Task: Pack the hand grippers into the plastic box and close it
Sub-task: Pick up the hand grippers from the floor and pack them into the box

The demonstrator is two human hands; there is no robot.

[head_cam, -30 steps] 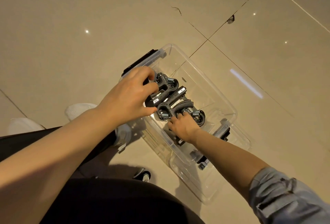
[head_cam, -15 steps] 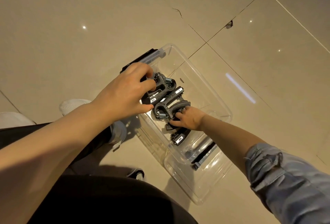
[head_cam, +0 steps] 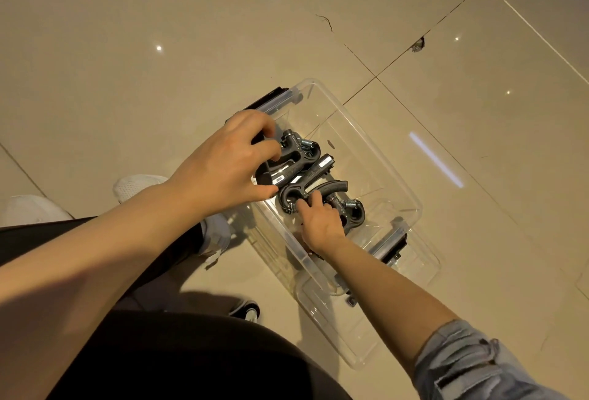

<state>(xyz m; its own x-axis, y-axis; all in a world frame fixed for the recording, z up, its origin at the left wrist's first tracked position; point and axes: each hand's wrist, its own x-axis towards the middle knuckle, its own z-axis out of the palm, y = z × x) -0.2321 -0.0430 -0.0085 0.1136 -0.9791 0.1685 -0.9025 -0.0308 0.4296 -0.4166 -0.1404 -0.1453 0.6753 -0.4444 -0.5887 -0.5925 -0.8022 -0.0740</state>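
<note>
Both hands reach into plastic box (head_cam: 382, 157): left hand (head_cam: 223, 163) pinches far hand grippers (head_cam: 302, 157), right hand (head_cam: 322, 224) fingers curl on the nearer one.

Floor (head_cam: 127, 65): glossy beige tiles, laid diagonally across the view.
Grout lines (head_cam: 360, 58): thin and dark, crossed at one joint (head_cam: 376, 77) near the middle.
Damage: hairline crack (head_cam: 325, 19) beside one seam; chipped spot (head_cam: 417, 45) on another.
Light: warm and dim; reflected as small bright dots (head_cam: 158, 47) and two pale bluish streaks (head_cam: 435, 159) on the tile surface.
Shadows: soft dark patches (head_cam: 197, 301) lay on the near floor.
Walls, furniture, windows: out of frame.
</note>
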